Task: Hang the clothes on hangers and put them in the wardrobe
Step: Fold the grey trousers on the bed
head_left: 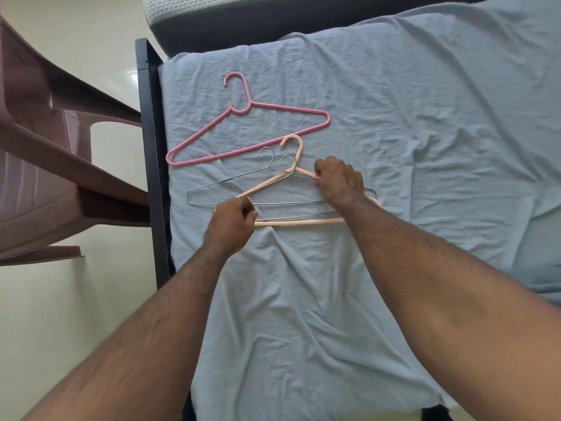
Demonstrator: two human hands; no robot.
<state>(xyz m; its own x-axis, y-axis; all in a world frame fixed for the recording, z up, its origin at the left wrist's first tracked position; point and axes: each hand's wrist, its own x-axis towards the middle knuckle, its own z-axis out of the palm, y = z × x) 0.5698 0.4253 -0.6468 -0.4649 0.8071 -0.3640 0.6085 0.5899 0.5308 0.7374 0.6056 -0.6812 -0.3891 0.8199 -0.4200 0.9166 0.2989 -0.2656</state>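
Four hangers are lying on the bed (394, 117): left hand (232, 224) and right hand (338, 180) are gripping the peach hanger (300, 222) (atop two wire hangers (212, 185)); pink hanger (255, 129) lying farther.

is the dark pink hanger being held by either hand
No, the dark pink hanger lies alone on the sheet; the left hand and right hand grip the peach hanger.

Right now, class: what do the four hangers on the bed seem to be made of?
Pink hanger and peach hanger: probably plastic, with thick, matte, evenly coloured bars. The two wire hangers: likely bare metal, thin, grey and slightly shiny.
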